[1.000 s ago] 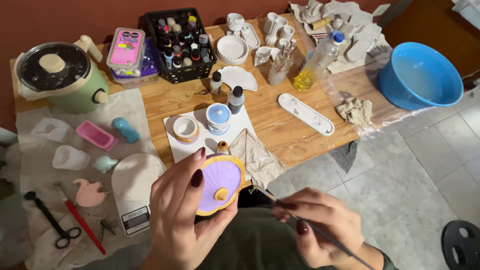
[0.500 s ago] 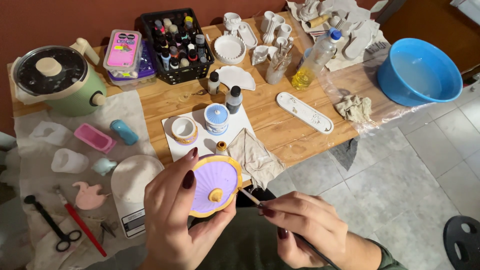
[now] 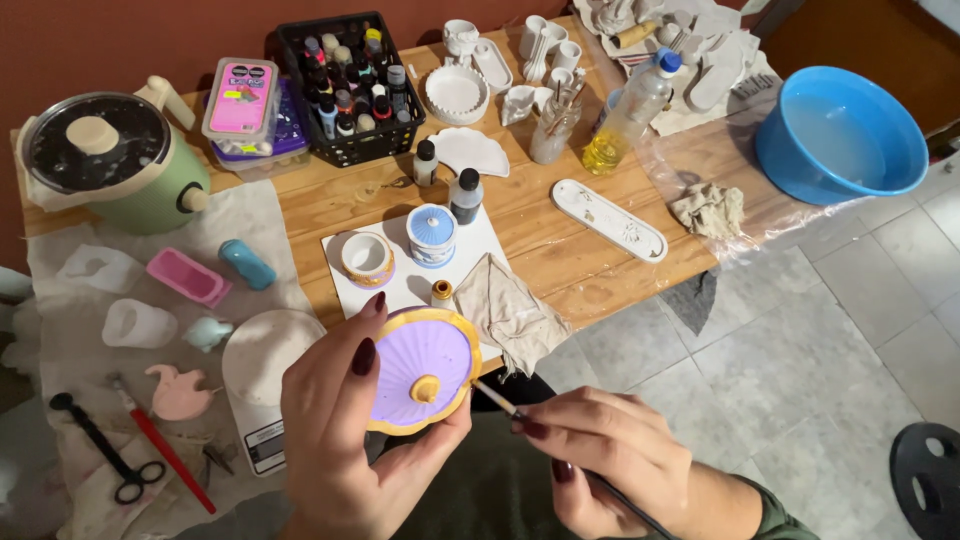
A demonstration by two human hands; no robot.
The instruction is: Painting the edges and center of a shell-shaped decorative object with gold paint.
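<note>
Bare counter (image 3: pixel 540 225) lay open between the bottles (image 3: pixel 445 180) and long tray (image 3: pixel 608 219); the crate (image 3: pixel 350 90) blocked the far side, the cooker (image 3: pixel 110 160) the left.

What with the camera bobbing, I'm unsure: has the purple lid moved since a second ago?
No, hardly: the purple lid in the left hand stays just below the blue jar.

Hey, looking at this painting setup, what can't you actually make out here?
- Underside of the purple lid: hidden by the left hand, head view.
- Paintbrush handle end: cut off by the bottom edge past the right hand.
- Paint bottles in the black crate: colours too small.
</note>
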